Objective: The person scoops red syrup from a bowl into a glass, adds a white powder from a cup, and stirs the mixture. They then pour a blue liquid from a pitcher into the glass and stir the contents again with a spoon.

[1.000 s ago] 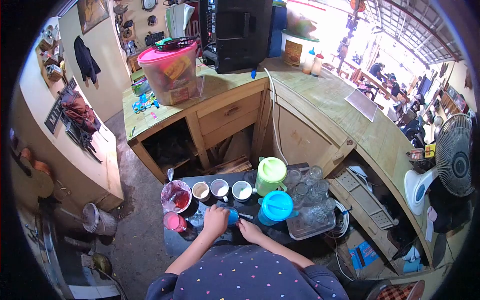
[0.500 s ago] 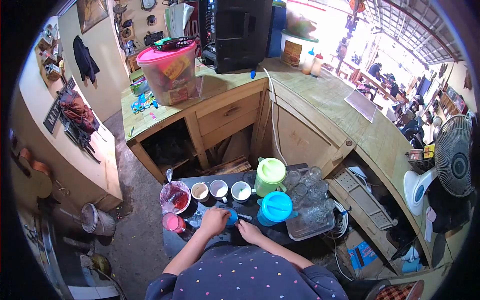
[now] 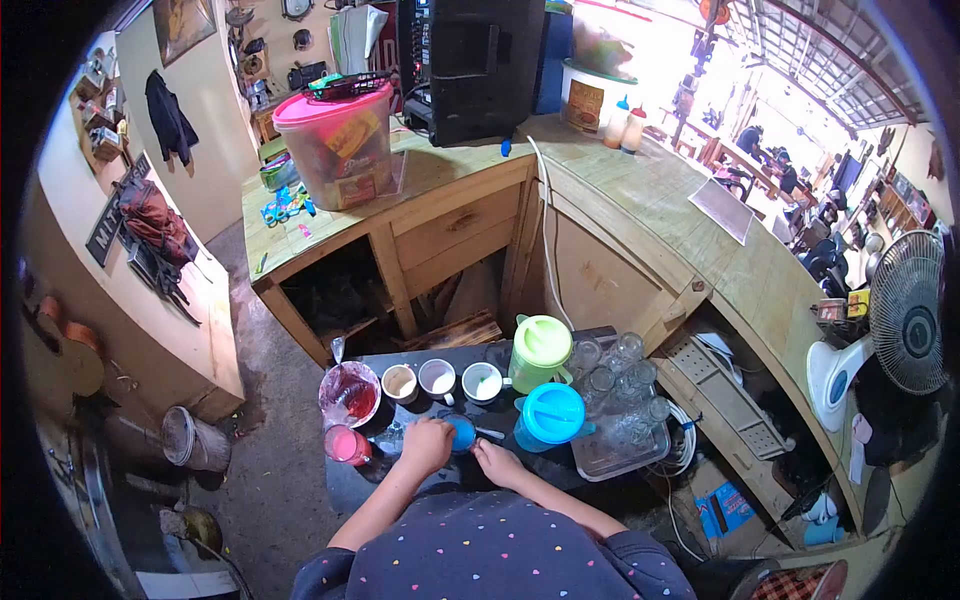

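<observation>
A small blue cup-like container (image 3: 462,433) sits on the dark low table between my hands. My left hand (image 3: 427,446) is closed at its left side, with fingers curled down; what they grip is hidden. My right hand (image 3: 496,465) is closed, its fingertips at the lower right of the blue container; whatever they hold is too small to make out. Just beyond them lies a spoon-like utensil (image 3: 491,434). Further left stand a glass of pink liquid (image 3: 347,446) and a bowl with red contents (image 3: 336,405). Behind my hands are three mugs, one of them a white mug (image 3: 437,378).
To the right stand a blue-lidded pitcher (image 3: 551,420), a green-lidded pitcher (image 3: 542,350) and a clear tray (image 3: 630,463) crowded with glass jars or glasses. A wooden counter (image 3: 640,185) wraps around the far side. A fan (image 3: 908,315) is at far right, a bucket (image 3: 200,448) on the left floor.
Both hands stay nearly where they were around the blue container. My left hand has shifted very slightly; nothing else has visibly moved.
</observation>
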Tool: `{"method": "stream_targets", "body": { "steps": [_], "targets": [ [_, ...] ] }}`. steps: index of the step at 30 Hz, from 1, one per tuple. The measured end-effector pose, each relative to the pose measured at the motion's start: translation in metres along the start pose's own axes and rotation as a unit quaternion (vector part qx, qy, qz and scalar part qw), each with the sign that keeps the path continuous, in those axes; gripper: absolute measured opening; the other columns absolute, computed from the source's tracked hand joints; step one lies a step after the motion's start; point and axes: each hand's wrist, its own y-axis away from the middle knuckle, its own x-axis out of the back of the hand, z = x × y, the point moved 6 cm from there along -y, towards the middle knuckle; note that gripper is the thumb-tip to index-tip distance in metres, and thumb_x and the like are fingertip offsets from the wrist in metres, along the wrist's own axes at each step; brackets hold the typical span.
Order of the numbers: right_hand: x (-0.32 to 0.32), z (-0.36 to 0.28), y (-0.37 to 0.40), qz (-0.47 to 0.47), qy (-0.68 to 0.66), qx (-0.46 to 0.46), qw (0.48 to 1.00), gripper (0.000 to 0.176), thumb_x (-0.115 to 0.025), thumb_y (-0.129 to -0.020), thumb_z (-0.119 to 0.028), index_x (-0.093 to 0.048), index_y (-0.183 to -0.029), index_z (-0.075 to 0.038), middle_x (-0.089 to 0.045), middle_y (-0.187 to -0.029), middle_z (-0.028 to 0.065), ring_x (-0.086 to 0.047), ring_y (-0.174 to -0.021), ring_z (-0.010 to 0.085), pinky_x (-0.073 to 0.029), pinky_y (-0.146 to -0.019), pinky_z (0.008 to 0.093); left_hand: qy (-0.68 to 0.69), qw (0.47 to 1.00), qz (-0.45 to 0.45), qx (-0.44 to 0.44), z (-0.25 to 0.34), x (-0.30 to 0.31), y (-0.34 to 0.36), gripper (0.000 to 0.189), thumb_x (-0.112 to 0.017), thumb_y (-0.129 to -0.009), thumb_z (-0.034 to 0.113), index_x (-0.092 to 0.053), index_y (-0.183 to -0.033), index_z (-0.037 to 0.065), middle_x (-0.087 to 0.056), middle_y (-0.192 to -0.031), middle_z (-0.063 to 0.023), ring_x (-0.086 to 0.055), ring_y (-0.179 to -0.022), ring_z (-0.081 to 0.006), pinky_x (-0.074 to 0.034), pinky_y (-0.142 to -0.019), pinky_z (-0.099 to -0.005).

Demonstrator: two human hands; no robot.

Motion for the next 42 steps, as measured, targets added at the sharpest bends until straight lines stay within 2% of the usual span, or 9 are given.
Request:
{"method": "stream_targets", "body": {
  "steps": [2, 5, 8, 11, 17, 20, 26, 29, 42],
  "targets": [
    [0.001, -0.001, 0.001, 0.001, 0.006, -0.008, 1.0, 0.029, -0.039, -0.097, -0.032, -0.051, -0.106, -0.007, -0.062, -0.098, 0.0224, -0.058, -0.093, 0.0421, -0.045, -0.074, 0.051, 0.088, 0.995, -0.038, -0.014, -0.003, -0.006, -0.001, 0.017, -0.056, -0.083, 0.02, -0.07, -0.087, 0.011, -0.066, -0.084, -0.0102, -0.059, -0.085, -0.0314, -0.047, -0.072, -0.0435],
    [-0.002, 0.003, 0.0, 0.004, 0.007, 0.0, 1.0, 0.03, -0.039, -0.097, -0.032, -0.05, -0.107, -0.007, -0.062, -0.098, 0.0223, -0.058, -0.093, 0.0423, -0.045, -0.074, 0.0512, 0.078, 0.996, 0.042, -0.024, 0.001, 0.013, -0.002, 0.017, -0.054, -0.083, 0.019, -0.069, -0.087, 0.011, -0.067, -0.084, -0.0099, -0.059, -0.084, -0.0316, -0.047, -0.072, -0.044],
    [-0.003, 0.005, -0.002, -0.002, 0.011, -0.002, 1.0, 0.031, -0.039, -0.097, -0.032, -0.05, -0.108, -0.006, -0.062, -0.098, 0.0225, -0.058, -0.093, 0.0424, -0.045, -0.074, 0.0512, -0.045, 0.999, 0.025, 0.005, 0.0, 0.005, 0.0, 0.017, -0.056, -0.085, 0.022, -0.07, -0.086, 0.013, -0.067, -0.084, -0.0073, -0.06, -0.083, -0.0273, -0.046, -0.072, -0.0426],
    [-0.006, 0.009, -0.003, 0.005, 0.011, -0.007, 1.0, 0.031, -0.039, -0.097, -0.032, -0.05, -0.108, -0.006, -0.062, -0.097, 0.0229, -0.058, -0.092, 0.0427, -0.045, -0.074, 0.0514, 0.002, 0.999, -0.031, -0.027, 0.005, -0.005, 0.005, 0.017, -0.056, -0.085, 0.022, -0.07, -0.087, 0.013, -0.066, -0.082, -0.0065, -0.059, -0.082, -0.0266, -0.045, -0.071, -0.0426],
    [-0.004, 0.007, -0.002, 0.019, 0.007, 0.004, 1.0, 0.03, -0.038, -0.097, -0.033, -0.049, -0.104, -0.006, -0.062, -0.094, 0.0233, -0.058, -0.09, 0.0437, -0.045, -0.073, 0.0525, 0.003, 0.998, 0.063, -0.026, 0.007, 0.017, -0.002, 0.017, -0.056, -0.085, 0.021, -0.07, -0.087, 0.012, -0.067, -0.082, -0.0082, -0.061, -0.083, -0.0284, -0.047, -0.072, -0.0422],
    [0.0, 0.0, 0.002, 0.008, 0.008, -0.005, 1.0, 0.029, -0.038, -0.097, -0.033, -0.049, -0.104, -0.006, -0.062, -0.095, 0.0232, -0.058, -0.09, 0.0439, -0.044, -0.073, 0.0526, 0.006, 0.999, -0.039, 0.026, -0.004, -0.002, 0.001, 0.018, -0.055, -0.085, 0.021, -0.07, -0.088, 0.012, -0.067, -0.084, -0.0081, -0.06, -0.082, -0.0296, -0.048, -0.071, -0.0421],
    [-0.003, 0.003, 0.0, 0.004, 0.008, -0.004, 1.0, 0.03, -0.038, -0.097, -0.033, -0.049, -0.104, -0.006, -0.062, -0.096, 0.0227, -0.058, -0.092, 0.0431, -0.045, -0.073, 0.0522, 0.1, 0.994, 0.041, -0.031, -0.003, 0.013, -0.004, 0.019, -0.055, -0.085, 0.022, -0.07, -0.088, 0.011, -0.067, -0.086, -0.0098, -0.061, -0.082, -0.0306, -0.048, -0.071, -0.0428],
    [-0.005, 0.006, 0.0, 0.002, 0.007, -0.001, 1.0, 0.03, -0.038, -0.097, -0.033, -0.049, -0.104, -0.006, -0.062, -0.096, 0.0224, -0.058, -0.091, 0.0424, -0.045, -0.073, 0.052, -0.008, 1.0, 0.003, -0.003, -0.005, 0.004, 0.001, 0.019, -0.055, -0.085, 0.022, -0.07, -0.089, 0.011, -0.066, -0.085, -0.0098, -0.06, -0.083, -0.0307, -0.048, -0.071, -0.0436],
    [0.001, 0.0, 0.001, 0.015, -0.001, -0.005, 1.0, 0.029, -0.04, -0.097, -0.034, -0.049, -0.102, -0.007, -0.062, -0.094, 0.022, -0.058, -0.089, 0.0429, -0.045, -0.071, 0.0517, 0.034, 0.999, -0.027, -0.019, 0.0, 0.005, 0.0, 0.017, -0.055, -0.085, 0.022, -0.07, -0.087, 0.013, -0.067, -0.084, -0.0072, -0.06, -0.082, -0.0282, -0.045, -0.072, -0.0431]
  ]
}}
